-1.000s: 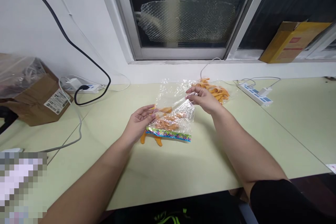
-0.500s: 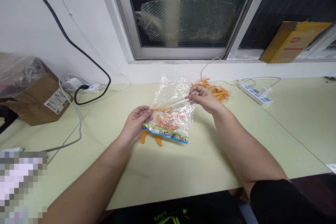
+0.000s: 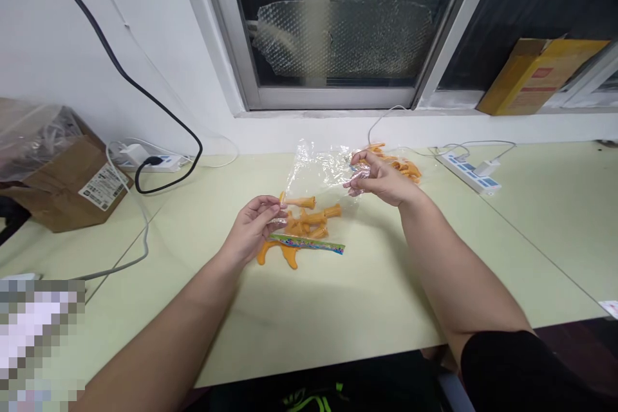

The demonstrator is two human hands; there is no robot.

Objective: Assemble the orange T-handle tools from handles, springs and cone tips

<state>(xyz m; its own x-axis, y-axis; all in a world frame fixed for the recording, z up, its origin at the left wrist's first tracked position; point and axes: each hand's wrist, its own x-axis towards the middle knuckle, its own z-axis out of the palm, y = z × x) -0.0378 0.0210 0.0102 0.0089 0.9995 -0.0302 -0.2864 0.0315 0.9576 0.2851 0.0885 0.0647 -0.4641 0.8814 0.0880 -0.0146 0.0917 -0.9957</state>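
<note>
A clear plastic bag (image 3: 309, 170) with a colourful printed strip (image 3: 313, 244) along its near edge spreads between my hands. My left hand (image 3: 253, 225) is closed, pinching the bag's left edge between thumb and fingertips. At the bag's right side, my right hand (image 3: 379, 179) has its thumb and index finger apart, with clear film by the fingertips. Several orange plastic pieces (image 3: 309, 222) show at the bag's near part; whether they lie inside or under it I cannot tell. Curved orange ends (image 3: 290, 256) stick out past the strip onto the table.
More orange pieces (image 3: 408, 170) lie heaped behind my right hand. Power strips stand at right (image 3: 468, 170) and left (image 3: 168, 162), with cables trailing. An open cardboard box (image 3: 72, 187) sits at the left; a yellow carton (image 3: 541, 77) leans on the window ledge.
My right thumb and index finger have spread apart from a pinch. The bag's near part and printed strip have sunk and flattened, so the orange pieces show more clearly. My left hand stays put.
</note>
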